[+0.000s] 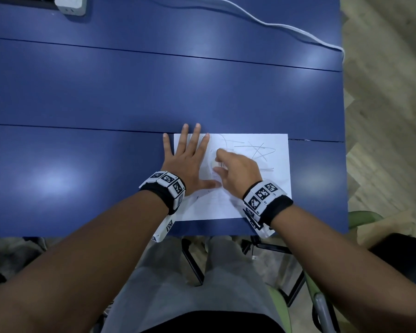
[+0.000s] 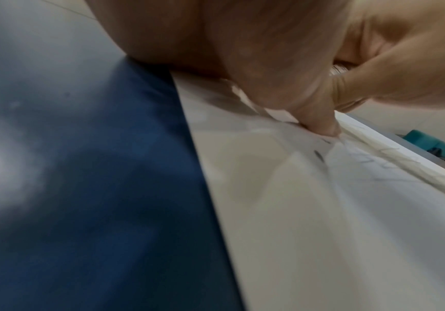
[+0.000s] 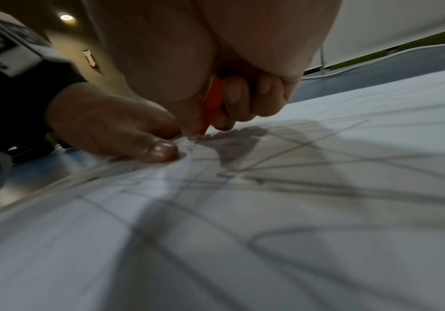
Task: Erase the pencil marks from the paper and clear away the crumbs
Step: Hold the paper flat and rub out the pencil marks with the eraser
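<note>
A white sheet of paper (image 1: 269,193) lies on the blue table (image 1: 130,92) near its front right corner. Grey pencil scribbles (image 1: 257,150) cross its upper right part. My left hand (image 1: 187,155) lies flat with fingers spread over the sheet's left edge, thumb (image 3: 160,151) pressed on the paper (image 3: 269,231). My right hand (image 1: 228,164) pinches a small eraser (image 1: 217,164) just right of the left hand. In the right wrist view the eraser (image 3: 213,101) has an orange sleeve and its tip touches the paper beside the thumb. Crumbs are too small to make out.
A white power strip (image 1: 70,4) sits at the far left of the table. A white cable (image 1: 274,26) runs across the far right part to the table's right edge (image 1: 344,140). A green chair (image 1: 363,217) stands at the front right.
</note>
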